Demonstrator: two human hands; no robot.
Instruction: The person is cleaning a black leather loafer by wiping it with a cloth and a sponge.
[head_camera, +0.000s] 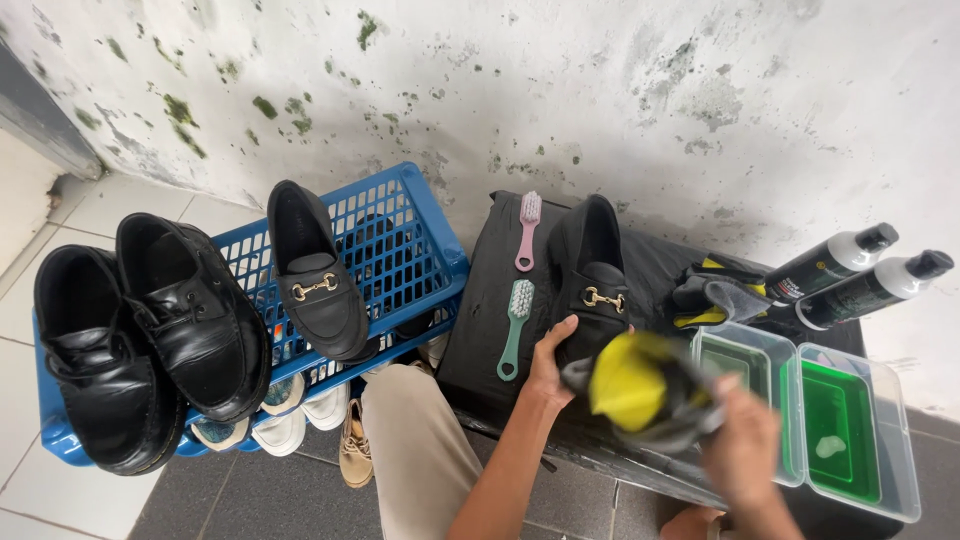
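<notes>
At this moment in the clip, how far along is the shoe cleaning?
In hand: the left hand steadies a black loafer on the dark mat, while the right hand works a yellow-and-grey cloth against it. Its matching loafer and two black lace-up shoes sit on the blue crate; whether they are cleaned cannot be told. The pink brush and green brush lie unused.

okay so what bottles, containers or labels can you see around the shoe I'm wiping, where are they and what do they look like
Upper bottle: far right by the wall, lying tilted; dark body, grey shoulder, black cap, label with a green patch.
Lower bottle: just below it, same shape and colours.
Near clear tub: rectangular, right of the black loafer, holding green liquid.
Far clear tub: beside it on the right, green liquid with a pale lump.
No signs or screens.
</notes>
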